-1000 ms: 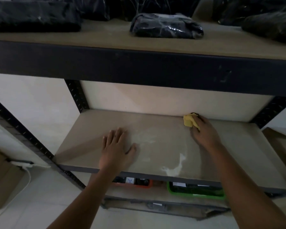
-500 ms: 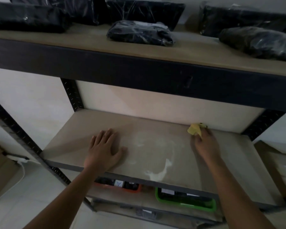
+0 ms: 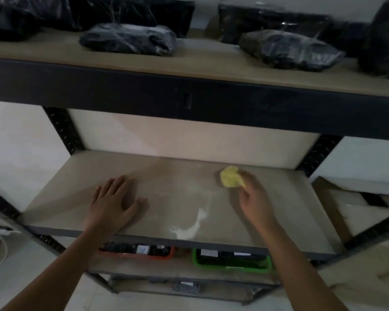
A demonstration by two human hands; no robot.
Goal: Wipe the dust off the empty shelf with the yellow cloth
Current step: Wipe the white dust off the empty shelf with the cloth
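Observation:
The empty shelf (image 3: pixel 166 176) is a beige board in a dark metal rack, with a white streak of dust (image 3: pixel 191 227) near its front edge. My right hand (image 3: pixel 254 203) grips a crumpled yellow cloth (image 3: pixel 230 177) on the board, towards the back and right of the middle. My left hand (image 3: pixel 115 203) lies flat on the left half of the board with its fingers spread. The right hand is blurred.
The upper shelf (image 3: pixel 200 59) holds several black plastic-wrapped bundles (image 3: pixel 128 39). Under the empty shelf stand a red bin (image 3: pixel 139 251) and a green bin (image 3: pixel 231 260). Cardboard boxes (image 3: pixel 357 209) sit to the right; a black upright (image 3: pixel 63 129) stands at the back left.
My right hand has drawn the yellow cloth away from the shelf's back edge, towards me and to the left. The left hand stays flat in place. The camera has shifted slightly.

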